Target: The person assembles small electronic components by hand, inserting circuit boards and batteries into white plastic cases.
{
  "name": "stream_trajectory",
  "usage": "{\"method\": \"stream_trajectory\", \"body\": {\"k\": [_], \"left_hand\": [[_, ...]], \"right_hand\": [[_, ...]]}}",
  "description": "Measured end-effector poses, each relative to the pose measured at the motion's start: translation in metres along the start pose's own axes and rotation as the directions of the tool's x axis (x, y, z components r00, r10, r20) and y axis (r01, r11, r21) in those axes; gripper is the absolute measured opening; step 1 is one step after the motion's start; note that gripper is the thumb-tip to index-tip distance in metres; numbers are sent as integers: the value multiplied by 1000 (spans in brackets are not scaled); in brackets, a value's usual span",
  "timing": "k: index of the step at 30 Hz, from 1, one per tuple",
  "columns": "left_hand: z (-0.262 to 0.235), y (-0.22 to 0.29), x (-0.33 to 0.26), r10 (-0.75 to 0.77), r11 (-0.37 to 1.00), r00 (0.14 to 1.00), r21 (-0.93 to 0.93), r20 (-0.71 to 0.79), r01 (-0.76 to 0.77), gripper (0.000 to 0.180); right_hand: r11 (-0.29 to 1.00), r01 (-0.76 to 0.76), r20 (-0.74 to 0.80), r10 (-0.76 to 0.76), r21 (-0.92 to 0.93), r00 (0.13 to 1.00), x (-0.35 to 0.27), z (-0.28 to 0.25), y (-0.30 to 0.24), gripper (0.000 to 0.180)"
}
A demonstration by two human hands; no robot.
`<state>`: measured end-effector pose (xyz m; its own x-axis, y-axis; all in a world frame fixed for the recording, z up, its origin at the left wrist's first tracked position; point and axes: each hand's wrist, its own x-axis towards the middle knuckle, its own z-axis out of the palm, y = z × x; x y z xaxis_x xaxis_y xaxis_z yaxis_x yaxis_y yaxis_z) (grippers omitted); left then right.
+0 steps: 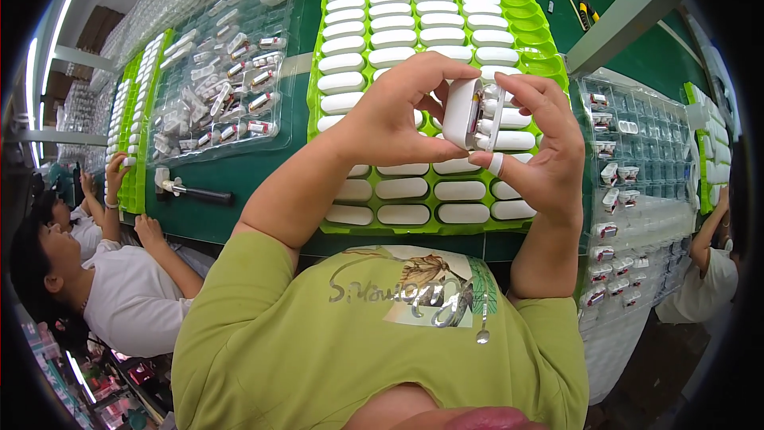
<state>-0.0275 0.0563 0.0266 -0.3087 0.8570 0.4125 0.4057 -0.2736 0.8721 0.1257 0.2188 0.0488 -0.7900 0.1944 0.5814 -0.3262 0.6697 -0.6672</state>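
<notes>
White oblong plastic shell (464,114), glossy and rounded, looks light and stiff but likely slippery (its open side shows small red and metal parts that seem delicate), so the plain outer faces are the safest hold. It sits raised above the green tray (525,12) of similar white shells, pinched between left hand (398,111) and right hand (541,143) fingertips.

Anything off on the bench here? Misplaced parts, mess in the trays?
Mostly tidy. The green tray holds neat rows of white cases, its right column empty. The left clear tray looks messy: small parts lie jumbled at mixed angles. Both hands, left hand and right hand, hold one white case.
</notes>
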Motion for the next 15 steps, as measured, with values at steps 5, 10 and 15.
{"method": "stream_trajectory", "body": {"k": [5, 10, 15], "left_hand": [[1, 0, 0, -19, 999, 1000, -49, 1, 19, 70], [1, 2, 0, -1, 999, 999, -45, 49, 3, 68], [7, 5, -1, -83, 986, 996, -145, 27, 86, 66]], "right_hand": [[1000, -14, 14, 15, -18, 1000, 0, -1, 0, 69], [1000, 15, 42, -14, -10, 999, 0, -1, 4, 66], [1000, 4, 53, -4, 11, 999, 0, -2, 6, 65]]}}
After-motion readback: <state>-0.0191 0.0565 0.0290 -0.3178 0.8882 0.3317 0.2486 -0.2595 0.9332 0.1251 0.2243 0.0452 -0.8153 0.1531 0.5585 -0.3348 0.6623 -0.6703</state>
